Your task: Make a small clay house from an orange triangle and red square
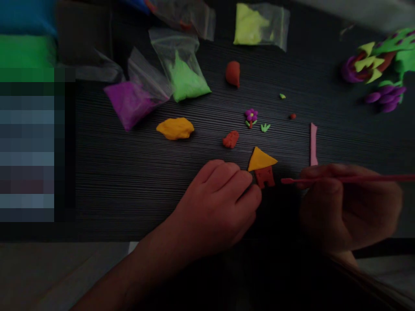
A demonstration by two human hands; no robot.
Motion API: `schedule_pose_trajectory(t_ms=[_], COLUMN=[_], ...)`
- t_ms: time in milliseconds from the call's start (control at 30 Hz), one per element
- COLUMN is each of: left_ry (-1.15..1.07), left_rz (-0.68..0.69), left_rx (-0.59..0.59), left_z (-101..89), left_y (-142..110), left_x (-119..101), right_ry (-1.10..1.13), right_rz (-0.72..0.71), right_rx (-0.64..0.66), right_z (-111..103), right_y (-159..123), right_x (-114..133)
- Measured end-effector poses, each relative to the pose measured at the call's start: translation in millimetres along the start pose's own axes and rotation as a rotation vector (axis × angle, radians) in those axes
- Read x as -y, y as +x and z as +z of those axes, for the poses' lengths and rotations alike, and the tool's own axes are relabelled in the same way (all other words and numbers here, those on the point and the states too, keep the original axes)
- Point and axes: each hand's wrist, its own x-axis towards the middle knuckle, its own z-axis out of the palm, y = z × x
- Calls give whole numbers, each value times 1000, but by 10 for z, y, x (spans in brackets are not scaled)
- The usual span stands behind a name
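Note:
A small clay house lies flat on the dark table, with an orange triangular roof [262, 159] and a reddish-brown wall [265, 177] that has a notch at its bottom. Close against its left side is my left hand [220, 203], fingers curled under; whatever they hold, if anything, is hidden. My right hand [350, 207] is closed around a thin pink modelling tool [366, 178]. The tool's flat tip points left, just right of the wall. A second pink tool [313, 144] lies beyond my right hand, partly covered by it.
Beyond the house lie a purple clay flower [251, 115], a green grass tuft [265, 128], brown lumps [231, 139] and an orange lump [175, 128]. Bags of purple [129, 103], green [188, 80] and yellow clay [249, 26] lie farther back. Finished clay plants [385, 95] sit at right.

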Motion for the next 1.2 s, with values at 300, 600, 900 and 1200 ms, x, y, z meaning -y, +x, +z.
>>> schedule_pose_trajectory(t_ms=[300, 600, 900, 1200], left_ry=[97, 191, 212, 158], left_rz=[-135, -245, -258, -234], left_rx=[-54, 8, 37, 92], left_z=[62, 76, 109, 67], left_y=[5, 20, 50, 112], left_x=[31, -19, -52, 4], right_ry=[-121, -629, -692, -522], right_rz=[189, 336, -32, -185], right_rx=[-64, 139, 221, 693], right_z=[-68, -709, -729, -140], right_y=[5, 299, 544, 731], right_x=[39, -349, -521, -6])
